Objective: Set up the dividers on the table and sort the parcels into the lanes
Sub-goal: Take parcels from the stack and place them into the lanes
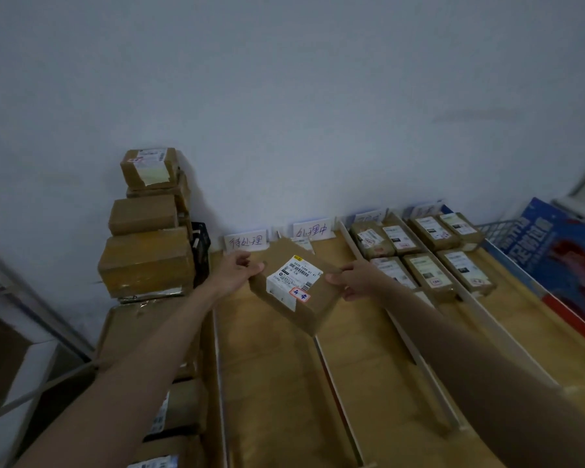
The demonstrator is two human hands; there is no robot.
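I hold a brown cardboard parcel [313, 300] with a white shipping label and a small red-edged sticker above the wooden table [271, 383]. My left hand [235, 273] grips its left corner and my right hand [357, 280] grips its right edge. The parcel hangs tilted over the far ends of the two left lanes. White dividers [338, 393] run front to back and split the table into lanes. Handwritten lane cards [247, 239] stand against the wall. Several labelled parcels [429, 271] lie in the lanes on the right.
A tall stack of brown boxes [147, 258] stands left of the table, with more boxes [169, 420] below my left arm. A blue printed board [561, 261] leans at the right edge. A grey wall is behind the table.
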